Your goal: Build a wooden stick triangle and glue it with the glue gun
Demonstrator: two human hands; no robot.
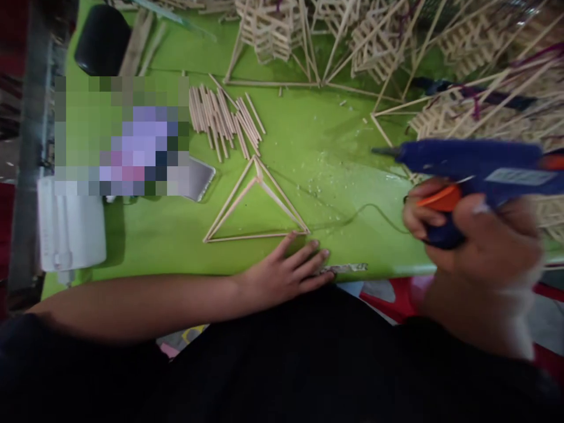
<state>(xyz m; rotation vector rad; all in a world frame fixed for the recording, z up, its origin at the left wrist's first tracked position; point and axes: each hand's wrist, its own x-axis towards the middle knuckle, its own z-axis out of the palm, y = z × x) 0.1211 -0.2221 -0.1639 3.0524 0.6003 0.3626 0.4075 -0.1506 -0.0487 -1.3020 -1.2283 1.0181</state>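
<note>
My right hand (480, 235) grips a blue glue gun (471, 164) with an orange trigger, its nozzle pointing left above the table. My left hand (291, 267) lies flat at the table's near edge, fingers spread. Its index fingertip is at the bottom stick of a small wooden stick frame (258, 238), near that frame's right corner. The frame is a triangle with further sticks meeting near its top. Behind it lies a pile of short wooden sticks (215, 120).
Several stick structures (273, 29) stand along the back and right of the green table (167, 235). At left are a white power bank (73, 226), a phone-like flat object (198, 179), a black rounded object (102, 40) and a pixelated patch.
</note>
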